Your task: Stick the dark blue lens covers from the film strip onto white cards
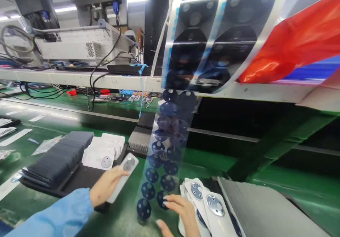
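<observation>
My left hand [107,185] is closed on a white phone back cover [123,177] with a round grey camera area near its top. The cover is held tilted over the green bench. A clear film strip [170,152] hangs from the shelf edge, carrying two columns of dark round stickers with pale dots. My right hand [180,212] is at its lower end, thumb and fingers apart. Its fingertips overlap a sticker [161,198] in the right column; whether they touch it I cannot tell. Right of this hand, several white covers [209,208] with shiny round camera areas lie in a pile.
Back left, more white covers [102,150] lie beside a row of dark sheets [60,159] in a black tray. A grey stack [265,208] fills the right side. Above runs a shelf [79,77] with dangling cables, white equipment [77,46] and a red bag [297,39].
</observation>
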The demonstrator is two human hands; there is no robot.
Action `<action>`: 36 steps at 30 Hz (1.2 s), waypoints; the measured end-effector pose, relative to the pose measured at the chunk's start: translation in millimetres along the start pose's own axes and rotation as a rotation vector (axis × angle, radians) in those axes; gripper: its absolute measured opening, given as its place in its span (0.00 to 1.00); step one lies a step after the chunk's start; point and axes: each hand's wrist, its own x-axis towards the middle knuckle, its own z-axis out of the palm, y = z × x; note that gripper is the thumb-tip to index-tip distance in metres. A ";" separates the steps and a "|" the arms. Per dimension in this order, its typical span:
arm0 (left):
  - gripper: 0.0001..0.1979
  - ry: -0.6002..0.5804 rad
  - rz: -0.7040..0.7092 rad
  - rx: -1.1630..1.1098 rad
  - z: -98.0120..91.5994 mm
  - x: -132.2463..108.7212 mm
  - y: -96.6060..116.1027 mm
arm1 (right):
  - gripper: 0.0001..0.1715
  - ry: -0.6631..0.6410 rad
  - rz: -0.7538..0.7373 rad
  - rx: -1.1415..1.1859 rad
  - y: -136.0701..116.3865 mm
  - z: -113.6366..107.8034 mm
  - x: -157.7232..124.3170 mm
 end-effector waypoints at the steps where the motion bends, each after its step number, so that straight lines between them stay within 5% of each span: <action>1: 0.17 -0.051 -0.029 -0.062 11.7 -0.5 6.7 | 0.17 -0.013 -0.106 -0.120 1.1 2.9 1.1; 7: 0.21 -0.232 -0.275 -0.593 46.5 10.1 30.7 | 0.35 -0.172 -0.296 -0.591 9.3 14.4 7.4; 12: 0.25 -0.171 -0.305 -0.684 56.6 32.6 43.1 | 0.25 -0.161 -0.268 -0.710 19.7 24.9 17.9; 16: 0.28 -0.079 -0.326 -0.734 74.0 51.6 49.8 | 0.16 -0.129 -0.297 -0.658 34.1 35.0 26.8; 24: 0.26 -0.030 -0.402 -0.908 114.0 60.3 47.1 | 0.17 0.058 -0.420 -0.481 49.6 35.5 20.7; 29: 0.26 0.006 -0.556 -1.068 114.2 54.9 48.9 | 0.16 -0.018 -0.512 -0.501 47.2 32.9 16.7; 33: 0.28 -0.055 -0.505 -1.075 108.1 56.1 48.5 | 0.13 -0.014 -0.516 -0.472 45.0 39.8 17.3; 36: 0.29 0.003 -0.461 -0.942 107.4 57.3 40.6 | 0.16 -0.035 -0.499 -0.421 41.2 44.9 17.6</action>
